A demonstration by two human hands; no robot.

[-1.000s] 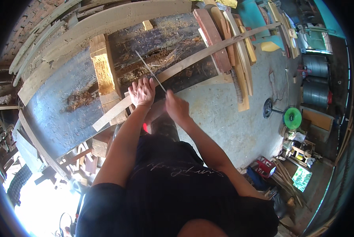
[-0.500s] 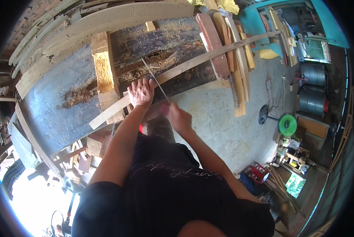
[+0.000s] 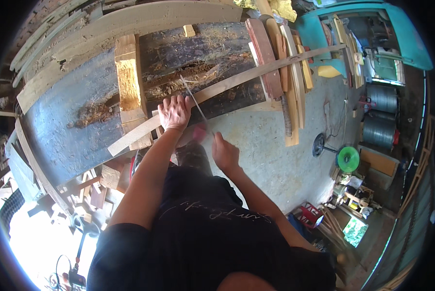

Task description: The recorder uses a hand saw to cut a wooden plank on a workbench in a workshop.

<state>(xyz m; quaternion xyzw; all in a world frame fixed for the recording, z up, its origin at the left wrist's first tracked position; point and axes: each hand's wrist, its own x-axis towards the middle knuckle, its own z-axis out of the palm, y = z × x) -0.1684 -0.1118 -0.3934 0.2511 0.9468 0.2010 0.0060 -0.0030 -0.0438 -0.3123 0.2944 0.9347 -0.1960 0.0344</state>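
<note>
My left hand [image 3: 175, 113] presses on a long narrow plank [image 3: 232, 79], its fingers curled over it beside a thin, pale saw-like blade [image 3: 194, 99]. The blade crosses the plank diagonally, and my right hand [image 3: 225, 150] grips its near end, below the plank's edge. The plank rests across a pale timber crosspiece [image 3: 128, 68] and a bundle of boards [image 3: 263, 48]. Beneath them lies a long, dark, weathered slab [image 3: 76, 140] with a rotted hollow along it.
Long boards [image 3: 106, 14] line the far side. At right are a turquoise frame [image 3: 407, 43], silver drums [image 3: 381, 99] and a green fan [image 3: 347, 159]. Wood offcuts [image 3: 97, 191] lie at lower left, a red crate [image 3: 310, 213] at lower right. Concrete floor [image 3: 280, 174] shows between.
My right hand has drawn back down and to the right with the blade, whose tip has moved the same way. My left hand stays on the plank. The view has shifted slightly.
</note>
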